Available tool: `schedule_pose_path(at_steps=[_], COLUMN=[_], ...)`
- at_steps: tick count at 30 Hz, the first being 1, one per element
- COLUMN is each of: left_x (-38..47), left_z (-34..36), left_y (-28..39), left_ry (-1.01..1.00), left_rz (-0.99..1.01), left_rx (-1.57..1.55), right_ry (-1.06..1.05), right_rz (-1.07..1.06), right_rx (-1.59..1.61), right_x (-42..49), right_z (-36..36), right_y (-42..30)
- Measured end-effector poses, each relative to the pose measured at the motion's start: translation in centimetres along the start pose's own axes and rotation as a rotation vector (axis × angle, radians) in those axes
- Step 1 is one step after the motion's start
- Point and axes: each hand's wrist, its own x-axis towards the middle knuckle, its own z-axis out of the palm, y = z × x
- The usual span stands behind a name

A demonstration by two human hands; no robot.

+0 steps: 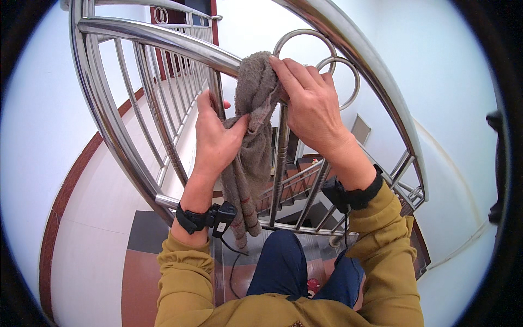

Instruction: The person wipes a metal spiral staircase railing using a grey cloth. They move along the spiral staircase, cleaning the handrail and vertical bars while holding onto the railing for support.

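Note:
A grey-brown terry cloth (253,159) is draped over the horizontal steel rail (171,39) of a stair railing, its long end hanging down toward my knees. My right hand (312,102) grips the cloth at the top, just beside two steel rings (354,81) set under the thick handrail (359,36). Lower and to the left, my left hand (218,135) pinches the cloth between thumb and fingers, with its fingers curled around a vertical baluster (217,90). Part of those fingers is hidden behind the post. Each wrist wears a black strap with a small device.
Steel balusters (281,163) run down to a bottom rail (302,229) in front of my legs. Through them a lower stair flight (300,180) shows. A pale landing floor (90,245) lies left, edged by a dark red skirting (73,184). Thin cables hang from both wrist devices.

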Motion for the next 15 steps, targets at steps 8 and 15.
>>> schedule_pose_path(at_steps=[8, 15], left_x=[-0.1, -0.1], left_z=[0.07, 0.02], left_y=[-0.21, -0.19], left_ry=[-0.002, 0.0], left_rz=[0.019, 0.039], left_rx=[-0.012, -0.01], right_ry=[0.012, -0.005], right_rz=[0.031, 0.006], right_rx=[-0.041, -0.056], right_x=[-0.25, -0.25], right_z=[0.54, 0.3], right_y=[-0.15, -0.55])
